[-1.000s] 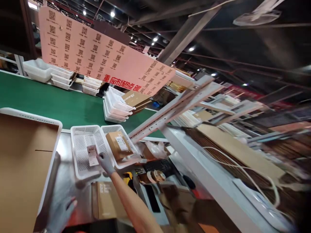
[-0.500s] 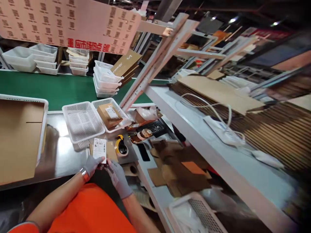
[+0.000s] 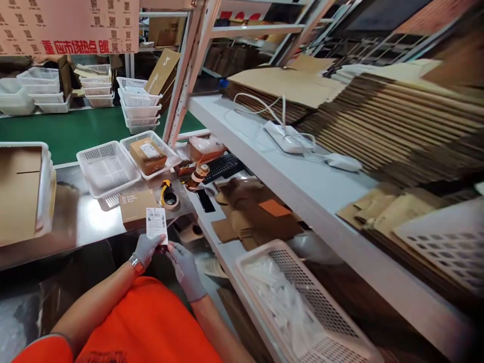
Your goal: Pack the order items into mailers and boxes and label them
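Between the gloved thumb and fingers of my left hand (image 3: 148, 250) is a white printed shipping label (image 3: 156, 224), held upright in front of me. My right hand (image 3: 186, 267), also in a grey glove, has its fingers pinched at the label's lower right corner, close to the left fingertips. The exact grip there is partly hidden. Just beyond the label, a closed brown cardboard box (image 3: 136, 207) with white print lies on the metal table (image 3: 94, 222). A yellow and black tape dispenser (image 3: 168, 195) stands right of the box.
Two white baskets sit behind the box: a left basket (image 3: 108, 169) and a right basket (image 3: 126, 146) containing a labelled carton (image 3: 148, 155). A phone (image 3: 205, 200), a brown bottle (image 3: 197, 176) and a keyboard (image 3: 225, 166) lie rightward. A shelf (image 3: 264, 166) slants across the right.
My view has turned right and down, so surroundings shift left in the picture. The label has come away from over the box toward me, uncovering the box's print. Both hands keep their pose.
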`<state>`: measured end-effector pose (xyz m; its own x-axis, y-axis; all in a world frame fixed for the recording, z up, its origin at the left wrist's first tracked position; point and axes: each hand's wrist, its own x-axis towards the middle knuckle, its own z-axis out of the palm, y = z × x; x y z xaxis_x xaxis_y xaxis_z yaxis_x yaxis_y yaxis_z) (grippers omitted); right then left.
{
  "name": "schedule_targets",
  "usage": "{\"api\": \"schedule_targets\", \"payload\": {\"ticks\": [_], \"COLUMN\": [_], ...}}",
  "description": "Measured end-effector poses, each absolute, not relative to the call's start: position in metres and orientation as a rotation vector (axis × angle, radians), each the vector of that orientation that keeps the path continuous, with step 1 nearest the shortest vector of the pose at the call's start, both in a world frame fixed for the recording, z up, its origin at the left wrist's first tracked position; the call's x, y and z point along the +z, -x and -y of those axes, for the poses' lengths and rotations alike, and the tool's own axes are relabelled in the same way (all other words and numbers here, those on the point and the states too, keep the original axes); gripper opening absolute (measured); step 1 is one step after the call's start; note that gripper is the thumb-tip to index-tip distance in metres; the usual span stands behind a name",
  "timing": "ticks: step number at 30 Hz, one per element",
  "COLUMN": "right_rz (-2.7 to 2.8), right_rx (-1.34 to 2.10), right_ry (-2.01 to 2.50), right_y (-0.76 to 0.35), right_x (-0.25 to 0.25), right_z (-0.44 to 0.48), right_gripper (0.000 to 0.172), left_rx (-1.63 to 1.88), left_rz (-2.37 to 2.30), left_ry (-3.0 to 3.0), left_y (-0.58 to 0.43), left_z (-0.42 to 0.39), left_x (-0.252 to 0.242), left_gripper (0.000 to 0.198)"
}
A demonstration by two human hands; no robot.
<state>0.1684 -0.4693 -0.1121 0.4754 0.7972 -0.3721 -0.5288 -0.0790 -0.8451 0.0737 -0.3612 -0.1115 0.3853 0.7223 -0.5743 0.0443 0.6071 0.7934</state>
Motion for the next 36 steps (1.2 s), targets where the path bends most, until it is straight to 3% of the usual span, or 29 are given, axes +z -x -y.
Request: {"api": "schedule_targets", "payload": {"ticks": [11,18,23,27,31,36], "right_rz": [0.272,0.299,0.337,0.327,0.321,0.216], "right_rx": [1.097,1.075,0.993,0.940,0.873,0.878], "right_ry": [1.187,1.147,1.144,1.184,1.196,1.154], "right_y": [-0.174,-0.177,-0.184,-0.193,-0.192,-0.188], "right_x": [-0.116,-0.126,-0.133,-0.140,-0.143,-0.145], "right_z": [0.513,0.519,0.524,0.527,0.529,0.543], "right_gripper": [0.045,0.046,0.038,0.033,0.029,0.027], "left_rx": [0.507,0.501,0.419,0.603,0.555,0.407], "left_rz": [-1.082,-1.073,-1.123,-1.229,-0.848,-0.894], "left_ry": [-0.801,-0.842,-1.057,-1.471,-1.790,-1.686], "left_y": [-0.079,-0.085,-0.087,-0.082,-0.083,-0.085], "left_z": [0.405,0.417,0.420,0.424,0.430,0.425], "left_x": [-0.104,-0.102,-0.097,-0.087,-0.085,-0.098], "left_gripper": [0.030,0.045,0.045,0.060,0.018,0.032]}}
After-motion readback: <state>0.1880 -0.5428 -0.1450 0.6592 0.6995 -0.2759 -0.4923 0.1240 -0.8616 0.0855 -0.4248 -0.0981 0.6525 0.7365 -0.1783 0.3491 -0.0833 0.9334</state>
